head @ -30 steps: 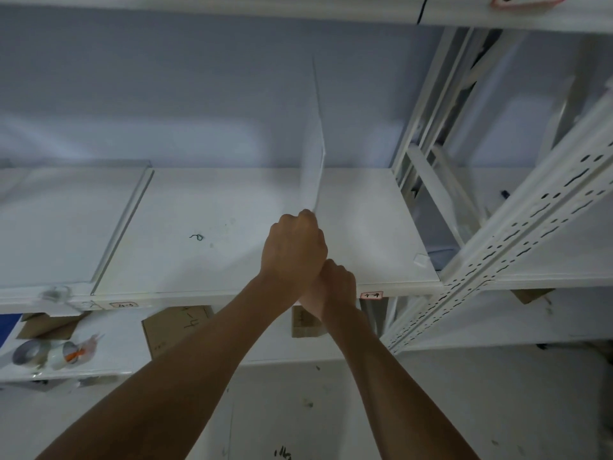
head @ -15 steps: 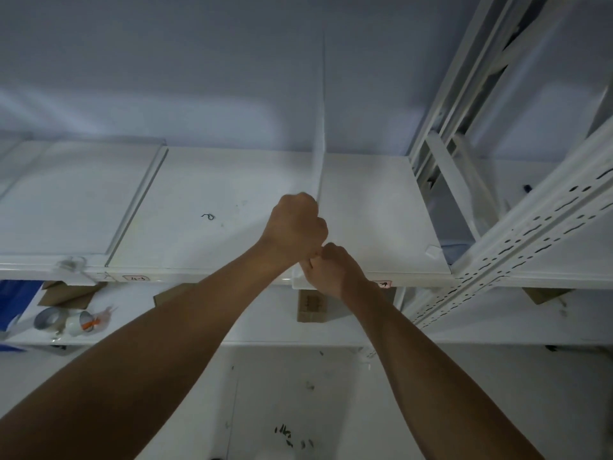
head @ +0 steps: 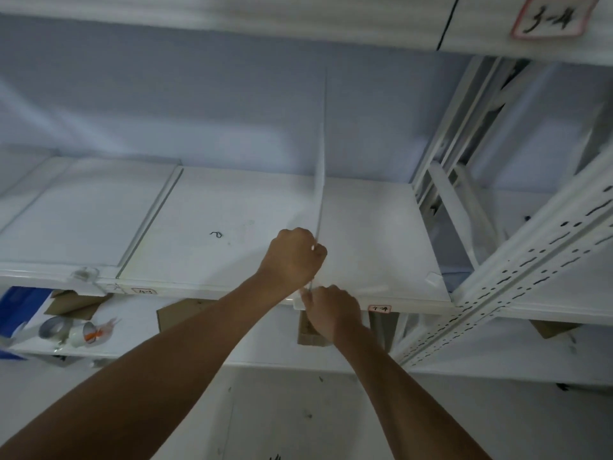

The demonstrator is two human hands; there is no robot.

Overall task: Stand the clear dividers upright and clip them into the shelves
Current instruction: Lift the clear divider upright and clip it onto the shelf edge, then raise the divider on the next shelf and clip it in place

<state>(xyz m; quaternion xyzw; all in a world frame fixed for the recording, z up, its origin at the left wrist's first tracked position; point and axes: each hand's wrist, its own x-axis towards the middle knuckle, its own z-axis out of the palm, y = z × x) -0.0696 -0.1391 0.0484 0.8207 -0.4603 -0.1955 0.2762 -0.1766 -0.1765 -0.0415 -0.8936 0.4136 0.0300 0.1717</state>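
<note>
Head view: left hand (head: 292,255) is gripping the upright divider (head: 321,180); right hand (head: 333,310) is pinching its base at the shelf (head: 381,247) lip; keeping it vertical should help clipping.

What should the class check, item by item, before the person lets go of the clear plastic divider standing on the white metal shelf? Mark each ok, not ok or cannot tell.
1. Clear plastic divider stands upright: ok.
2. Left hand grips its front edge: ok.
3. Right hand at the front lip of the white metal shelf, at the divider's foot: ok.
4. Front clip seated on lip: cannot tell, hidden by the hands.
5. Rear end caught at back: cannot tell.
</note>
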